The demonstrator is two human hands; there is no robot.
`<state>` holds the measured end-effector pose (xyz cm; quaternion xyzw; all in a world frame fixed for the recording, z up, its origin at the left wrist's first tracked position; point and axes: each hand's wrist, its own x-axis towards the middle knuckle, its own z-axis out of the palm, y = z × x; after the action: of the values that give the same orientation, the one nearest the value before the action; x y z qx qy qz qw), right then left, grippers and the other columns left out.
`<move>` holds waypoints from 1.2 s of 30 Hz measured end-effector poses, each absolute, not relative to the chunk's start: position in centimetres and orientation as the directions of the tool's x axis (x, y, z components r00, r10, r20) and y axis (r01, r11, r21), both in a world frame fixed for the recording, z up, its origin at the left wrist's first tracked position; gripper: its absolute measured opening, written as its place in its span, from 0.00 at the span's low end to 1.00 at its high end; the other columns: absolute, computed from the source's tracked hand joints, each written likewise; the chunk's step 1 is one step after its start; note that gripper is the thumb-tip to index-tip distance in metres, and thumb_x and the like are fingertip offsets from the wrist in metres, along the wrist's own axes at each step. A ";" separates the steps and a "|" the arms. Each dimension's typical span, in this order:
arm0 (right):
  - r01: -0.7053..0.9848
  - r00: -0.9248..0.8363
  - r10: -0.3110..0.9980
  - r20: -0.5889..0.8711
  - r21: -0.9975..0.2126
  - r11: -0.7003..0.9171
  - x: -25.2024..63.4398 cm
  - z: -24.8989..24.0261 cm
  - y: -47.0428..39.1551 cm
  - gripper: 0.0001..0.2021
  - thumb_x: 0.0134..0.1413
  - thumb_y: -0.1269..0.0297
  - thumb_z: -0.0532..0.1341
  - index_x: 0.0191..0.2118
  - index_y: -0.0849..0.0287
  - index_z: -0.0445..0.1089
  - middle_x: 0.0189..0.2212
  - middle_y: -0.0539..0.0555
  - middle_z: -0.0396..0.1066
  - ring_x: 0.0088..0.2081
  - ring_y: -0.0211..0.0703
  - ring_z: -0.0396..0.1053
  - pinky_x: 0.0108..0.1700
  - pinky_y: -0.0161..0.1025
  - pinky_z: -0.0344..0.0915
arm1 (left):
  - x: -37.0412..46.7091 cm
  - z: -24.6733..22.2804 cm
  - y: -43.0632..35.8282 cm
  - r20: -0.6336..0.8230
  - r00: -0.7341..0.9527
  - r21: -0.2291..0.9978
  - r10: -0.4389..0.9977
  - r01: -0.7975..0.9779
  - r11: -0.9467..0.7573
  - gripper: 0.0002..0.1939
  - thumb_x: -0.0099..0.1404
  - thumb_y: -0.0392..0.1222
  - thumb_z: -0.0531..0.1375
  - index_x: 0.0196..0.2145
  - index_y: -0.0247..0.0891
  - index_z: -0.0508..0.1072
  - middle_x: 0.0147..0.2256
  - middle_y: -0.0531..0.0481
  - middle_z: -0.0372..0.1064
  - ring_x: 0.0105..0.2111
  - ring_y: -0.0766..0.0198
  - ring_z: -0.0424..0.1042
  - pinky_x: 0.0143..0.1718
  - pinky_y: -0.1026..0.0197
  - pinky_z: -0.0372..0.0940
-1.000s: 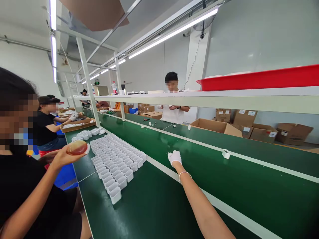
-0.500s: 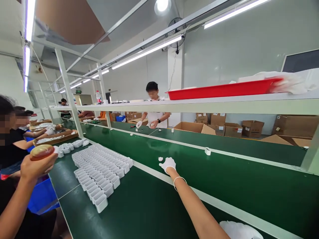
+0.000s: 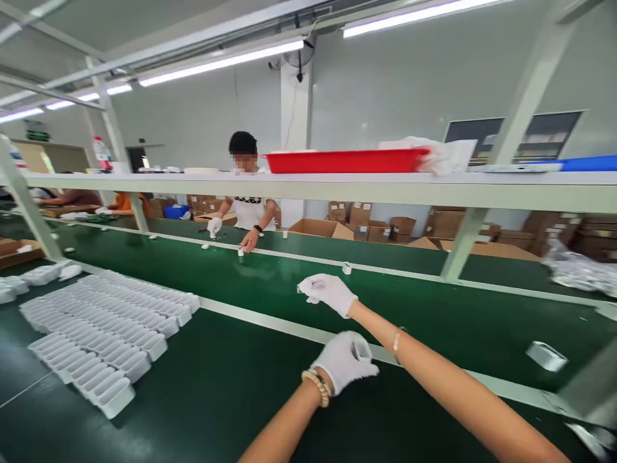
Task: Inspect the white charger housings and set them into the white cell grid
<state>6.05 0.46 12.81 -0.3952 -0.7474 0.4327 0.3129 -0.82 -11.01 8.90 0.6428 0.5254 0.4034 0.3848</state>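
The right hand (image 3: 328, 294), in soft white fabric, pinches one small pale piece (image 3: 299, 289) at its fingertips, above the smooth green belt (image 3: 260, 283). The left hand (image 3: 347, 361), gloved alike, curls over the belt's near edge strip (image 3: 270, 320); whether it grips anything, I cannot tell. Dozens of rounded-oblong, hollow white cups (image 3: 110, 325) stand in tight rows along the desk (image 3: 207, 392) edge, left. One hollow white part (image 3: 346, 268) sits at the belt's far edge.

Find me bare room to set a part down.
Bare: table between cups and left hand; belt from right hand toward the casing, beyond the right forearm, specks aside. Crowded: left end, packed with cups; far rail around the co-worker's hand.
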 end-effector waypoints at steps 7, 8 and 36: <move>0.176 -0.342 0.880 0.331 -0.897 0.406 23.3 13.1 -12.4 0.23 0.51 0.60 0.70 0.53 0.58 0.74 0.34 0.53 0.81 0.31 0.46 0.77 0.46 0.50 0.78 | 0.6 13.2 -12.3 0.425 0.223 0.681 0.878 0.561 -0.472 0.17 0.52 0.30 0.67 0.40 0.41 0.76 0.40 0.53 0.75 0.39 0.60 0.74 0.47 0.55 0.71; 0.165 -0.330 0.863 0.384 -0.876 0.453 23.9 12.8 -13.7 0.22 0.52 0.61 0.69 0.54 0.57 0.74 0.31 0.51 0.80 0.30 0.44 0.76 0.46 0.49 0.78 | 0.4 13.9 -13.2 0.453 0.255 0.636 0.854 0.579 -0.510 0.18 0.53 0.30 0.66 0.42 0.42 0.77 0.41 0.51 0.76 0.41 0.59 0.74 0.50 0.54 0.71; 0.406 -0.336 0.779 0.529 -0.665 0.627 20.7 14.7 -19.4 0.12 0.63 0.60 0.55 0.35 0.54 0.76 0.21 0.48 0.65 0.22 0.39 0.61 0.25 0.35 0.67 | 0.8 17.5 -18.8 0.491 0.430 0.329 0.758 0.714 -0.618 0.14 0.57 0.27 0.60 0.36 0.44 0.76 0.37 0.53 0.78 0.35 0.61 0.75 0.39 0.61 0.70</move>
<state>20.74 -19.45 14.72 -0.3756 -0.7889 0.2134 0.4371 0.82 -18.80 17.52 0.8447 0.4356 0.3090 0.0357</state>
